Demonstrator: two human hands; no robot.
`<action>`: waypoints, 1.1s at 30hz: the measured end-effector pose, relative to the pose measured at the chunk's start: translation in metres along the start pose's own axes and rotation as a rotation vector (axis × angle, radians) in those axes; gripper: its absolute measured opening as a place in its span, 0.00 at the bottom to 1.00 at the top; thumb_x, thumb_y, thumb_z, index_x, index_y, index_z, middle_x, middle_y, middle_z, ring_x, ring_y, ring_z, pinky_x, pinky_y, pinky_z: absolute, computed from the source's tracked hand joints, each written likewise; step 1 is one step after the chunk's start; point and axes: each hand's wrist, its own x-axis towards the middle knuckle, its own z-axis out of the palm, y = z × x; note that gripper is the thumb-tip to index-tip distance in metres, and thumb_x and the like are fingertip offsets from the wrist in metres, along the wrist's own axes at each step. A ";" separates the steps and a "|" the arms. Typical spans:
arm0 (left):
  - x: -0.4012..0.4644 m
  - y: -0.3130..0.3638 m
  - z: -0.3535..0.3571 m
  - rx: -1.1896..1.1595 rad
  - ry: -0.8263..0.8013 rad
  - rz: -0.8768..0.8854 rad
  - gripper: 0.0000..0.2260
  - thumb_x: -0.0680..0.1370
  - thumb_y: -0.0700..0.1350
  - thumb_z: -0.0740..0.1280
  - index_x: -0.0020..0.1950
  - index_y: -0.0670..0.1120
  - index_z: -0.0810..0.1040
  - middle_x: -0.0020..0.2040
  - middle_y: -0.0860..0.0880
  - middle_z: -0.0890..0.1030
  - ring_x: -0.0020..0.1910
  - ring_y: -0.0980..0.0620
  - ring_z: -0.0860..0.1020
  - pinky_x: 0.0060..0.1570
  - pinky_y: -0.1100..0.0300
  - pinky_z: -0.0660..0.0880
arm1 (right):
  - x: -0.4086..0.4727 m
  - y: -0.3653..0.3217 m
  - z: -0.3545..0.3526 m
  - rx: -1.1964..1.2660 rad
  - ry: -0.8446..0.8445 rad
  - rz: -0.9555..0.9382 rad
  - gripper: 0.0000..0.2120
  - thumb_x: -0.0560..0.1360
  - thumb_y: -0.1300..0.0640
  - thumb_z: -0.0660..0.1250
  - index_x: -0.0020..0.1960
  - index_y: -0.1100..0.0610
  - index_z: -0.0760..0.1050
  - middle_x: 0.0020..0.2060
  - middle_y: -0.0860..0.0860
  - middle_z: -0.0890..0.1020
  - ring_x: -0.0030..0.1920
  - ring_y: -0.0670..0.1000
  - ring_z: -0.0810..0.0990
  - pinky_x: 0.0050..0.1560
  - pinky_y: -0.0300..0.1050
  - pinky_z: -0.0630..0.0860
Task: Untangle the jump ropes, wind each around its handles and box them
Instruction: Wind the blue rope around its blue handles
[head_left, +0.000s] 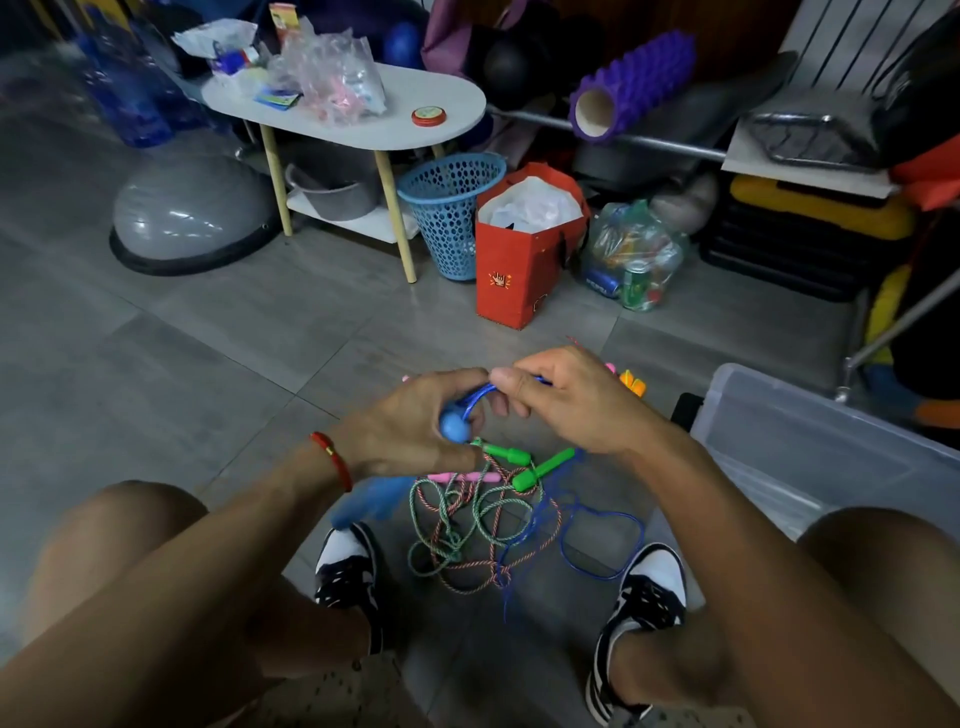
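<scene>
the left hand (415, 421) is curled round a blue handle (453, 426), whose round end shows below the fingers. the right hand (566, 402) is just beside it, and its thumb and fingers pinch the blue rope (480, 395) that comes out of this handle in a short arc between the two hands. both hands are held above the floor (208, 364), between the knees of the person.

directly under the hands lies the rest of the tangle. two green handles (540, 467) lie close to each other, one of them partly hidden by the left hand, and a pink handle (467, 476) lies just beside them. below these, a green rope and a pink-and-white rope (467, 535) cross each other in many loose loops on the floor. the blue rope also makes a wide loop at the right of the tangle, near the right shoe (644, 587). the left shoe (348, 566) is at the other side of the tangle.

a clear plastic box (810, 441) stands on the floor to the right of the right hand, apart from the ropes. an orange-and-yellow thing (634, 384) shows behind the right hand; what it is i cannot tell.
</scene>
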 end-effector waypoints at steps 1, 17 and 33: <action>-0.002 -0.003 0.006 -0.033 0.061 0.009 0.19 0.66 0.38 0.74 0.54 0.50 0.77 0.41 0.51 0.77 0.35 0.57 0.74 0.36 0.58 0.75 | 0.000 0.000 -0.002 0.030 0.023 -0.008 0.23 0.82 0.44 0.61 0.30 0.50 0.73 0.26 0.52 0.75 0.27 0.47 0.70 0.34 0.48 0.67; -0.010 -0.008 0.062 -0.932 0.218 -0.335 0.15 0.83 0.50 0.65 0.42 0.50 0.62 0.31 0.52 0.57 0.26 0.56 0.53 0.24 0.65 0.52 | -0.007 -0.007 -0.004 0.307 0.167 0.272 0.24 0.84 0.43 0.57 0.33 0.53 0.73 0.19 0.42 0.66 0.21 0.41 0.63 0.32 0.44 0.63; -0.002 -0.015 0.038 -1.401 0.338 -0.360 0.15 0.80 0.56 0.64 0.49 0.43 0.69 0.41 0.46 0.82 0.22 0.57 0.60 0.19 0.65 0.61 | -0.021 -0.027 0.052 0.615 -0.245 0.483 0.20 0.85 0.46 0.55 0.43 0.58 0.72 0.27 0.50 0.64 0.25 0.48 0.63 0.26 0.42 0.66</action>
